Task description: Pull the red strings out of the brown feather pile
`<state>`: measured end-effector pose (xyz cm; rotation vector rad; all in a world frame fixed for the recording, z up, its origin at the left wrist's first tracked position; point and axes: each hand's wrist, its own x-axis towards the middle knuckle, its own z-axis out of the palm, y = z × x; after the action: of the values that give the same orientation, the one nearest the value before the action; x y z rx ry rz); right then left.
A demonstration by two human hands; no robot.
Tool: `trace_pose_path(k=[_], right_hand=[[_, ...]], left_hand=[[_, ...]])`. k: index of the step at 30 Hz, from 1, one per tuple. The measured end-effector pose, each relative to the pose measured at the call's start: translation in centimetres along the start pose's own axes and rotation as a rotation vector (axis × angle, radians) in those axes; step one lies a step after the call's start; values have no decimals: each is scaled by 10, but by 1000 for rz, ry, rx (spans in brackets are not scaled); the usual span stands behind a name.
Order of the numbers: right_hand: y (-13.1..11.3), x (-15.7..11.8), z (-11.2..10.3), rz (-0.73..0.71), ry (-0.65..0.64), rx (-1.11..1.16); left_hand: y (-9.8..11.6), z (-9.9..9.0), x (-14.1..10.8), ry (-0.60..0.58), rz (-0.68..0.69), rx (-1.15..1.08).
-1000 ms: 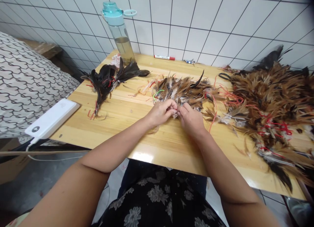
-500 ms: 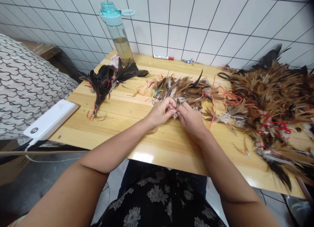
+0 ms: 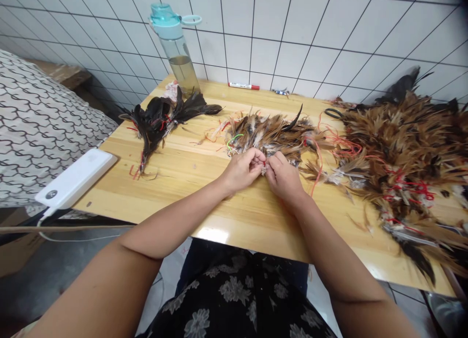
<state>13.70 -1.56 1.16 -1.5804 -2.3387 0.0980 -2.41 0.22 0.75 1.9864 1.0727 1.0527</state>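
My left hand (image 3: pixel 241 171) and my right hand (image 3: pixel 285 178) meet fingertip to fingertip at the near edge of a bundle of brown feathers (image 3: pixel 272 128). A short bit of red string (image 3: pixel 264 163) shows between the fingertips, both hands pinched closed on it. Just below lie pale, fluffy quill ends (image 3: pixel 263 171), partly covered by my fingers. A strand of bright green string (image 3: pixel 234 140) lies at the bundle's left side. The exact grip of the right fingers is partly hidden.
A large pile of brown feathers (image 3: pixel 405 138) tied with red string fills the right side. Black feathers (image 3: pixel 155 118) lie left, before a water bottle (image 3: pixel 181 60). A white power bank (image 3: pixel 78 174) sits at the left edge. A marker (image 3: pixel 243 86) lies by the wall.
My left hand has shifted slightly to the right and its fingers have curled more. The red string between the fingertips shows more clearly. The right hand has barely moved.
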Motion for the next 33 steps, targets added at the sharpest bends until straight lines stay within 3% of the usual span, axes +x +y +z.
trace_pose_path(k=[10, 21, 26, 33], right_hand=[[-9, -1, 2, 69, 13, 19], [-14, -2, 4, 122, -11, -113], [-9, -1, 5, 46, -14, -176], [-4, 1, -1, -22, -93, -175]], left_hand=[[-5, 8, -3, 129, 219, 293], [-3, 9, -2, 70, 109, 489], [-1, 2, 2, -3, 64, 386], [-9, -3, 8, -191, -229, -9]])
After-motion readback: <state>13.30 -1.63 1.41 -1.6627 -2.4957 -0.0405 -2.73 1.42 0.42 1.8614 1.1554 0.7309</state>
